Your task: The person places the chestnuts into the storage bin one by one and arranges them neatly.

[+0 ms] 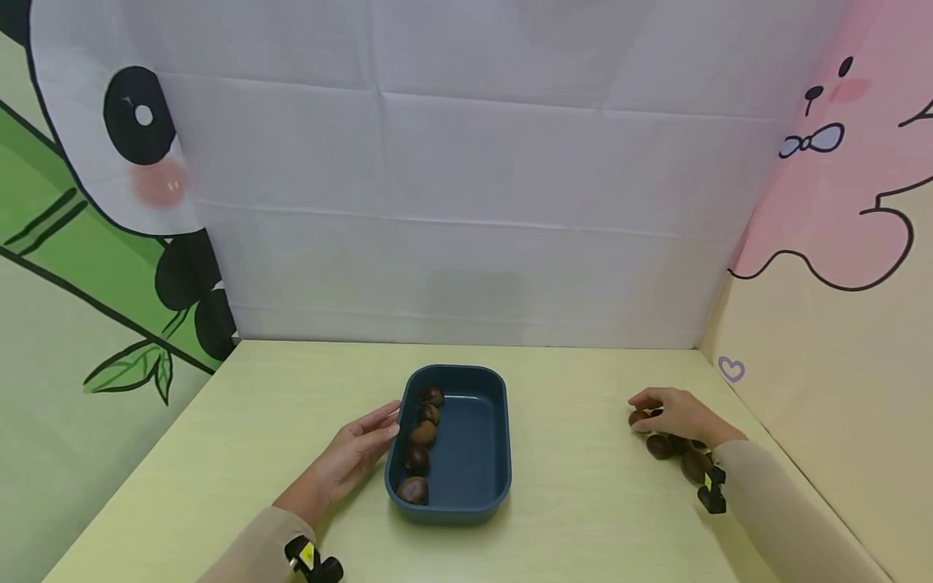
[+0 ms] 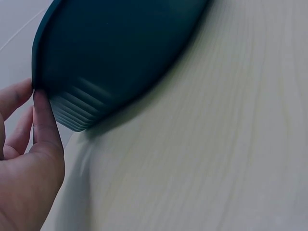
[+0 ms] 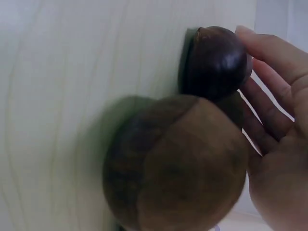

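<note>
A dark blue rectangular box [image 1: 470,445] stands on the table with several brown chestnuts [image 1: 423,435] in a row along its left side. Beside the box's left wall is my left hand [image 1: 350,457]; its extended fingertips and thumb touch the wall at the rim, as the left wrist view shows too. At the right, my right hand [image 1: 678,417] reaches over a cluster of chestnuts [image 1: 696,465], thumb and index finger curled about one chestnut [image 1: 638,419] at the cluster's far left. In the right wrist view, a large brown chestnut [image 3: 178,168] and a dark glossy chestnut [image 3: 219,62] partly hide the fingers.
The pale wooden table [image 1: 568,486] spreads between the box and the cluster. A white cloth wall [image 1: 466,202] rises along its back edge. Cartoon-printed walls flank it left and right, the cream one [image 1: 838,389] close to my right forearm.
</note>
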Available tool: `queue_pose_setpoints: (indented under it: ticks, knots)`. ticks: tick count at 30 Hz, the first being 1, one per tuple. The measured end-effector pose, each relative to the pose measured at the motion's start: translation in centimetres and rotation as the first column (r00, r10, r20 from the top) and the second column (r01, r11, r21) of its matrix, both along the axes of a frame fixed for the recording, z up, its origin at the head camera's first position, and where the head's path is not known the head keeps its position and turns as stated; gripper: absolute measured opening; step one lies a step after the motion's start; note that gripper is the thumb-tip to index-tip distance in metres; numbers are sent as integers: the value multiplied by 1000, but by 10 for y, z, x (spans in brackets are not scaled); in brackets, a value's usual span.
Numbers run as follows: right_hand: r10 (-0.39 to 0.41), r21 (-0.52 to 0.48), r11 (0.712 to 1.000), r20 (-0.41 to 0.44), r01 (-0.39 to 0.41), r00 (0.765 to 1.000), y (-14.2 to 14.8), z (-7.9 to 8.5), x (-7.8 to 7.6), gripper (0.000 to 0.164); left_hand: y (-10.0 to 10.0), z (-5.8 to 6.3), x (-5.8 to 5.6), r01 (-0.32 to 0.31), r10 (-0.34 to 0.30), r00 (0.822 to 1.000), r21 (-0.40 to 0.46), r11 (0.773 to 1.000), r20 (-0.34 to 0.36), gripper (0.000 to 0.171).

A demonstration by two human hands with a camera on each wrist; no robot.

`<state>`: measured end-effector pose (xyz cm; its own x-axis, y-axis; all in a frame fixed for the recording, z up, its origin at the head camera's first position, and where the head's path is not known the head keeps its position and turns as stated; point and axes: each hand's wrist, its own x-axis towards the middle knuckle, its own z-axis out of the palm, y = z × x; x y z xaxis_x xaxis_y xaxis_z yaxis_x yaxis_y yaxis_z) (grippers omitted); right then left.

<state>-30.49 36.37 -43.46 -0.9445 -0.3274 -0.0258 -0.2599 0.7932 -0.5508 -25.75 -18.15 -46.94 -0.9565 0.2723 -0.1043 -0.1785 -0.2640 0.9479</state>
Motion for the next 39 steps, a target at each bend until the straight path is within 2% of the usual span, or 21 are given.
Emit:
queue_pose_setpoints:
  ticks: [14, 19, 25, 28, 35, 39]
  knots:
    - [-16, 18, 1000, -3, 16, 1000, -2, -1, 2, 39, 0, -2, 0, -2, 2, 1000, 8, 1000, 4, 63]
    - [-20, 15, 1000, -17, 20, 1000, -10, 4, 0, 40, 0, -1, 1, 0, 0, 1000, 3, 1000, 2, 63]
    - [59, -2, 998, -71, -59, 996, -22, 16, -6, 39, 0, -1, 1, 3, -3, 1000, 6, 1000, 2, 63]
    - [94, -26, 995, -72, -96, 993, -32, 21, -9, 39, 0, 0, 1, 8, -8, 1000, 3, 1000, -1, 63]
    - [151, -74, 985, -75, -156, 986, -66, 39, -11, 37, -1, 0, 1, 4, -4, 1000, 2, 1000, 0, 63]
    - [209, -118, 968, -94, -220, 973, -90, 49, -12, 36, -2, 1, 1, 3, -3, 1000, 11, 1000, 3, 63]
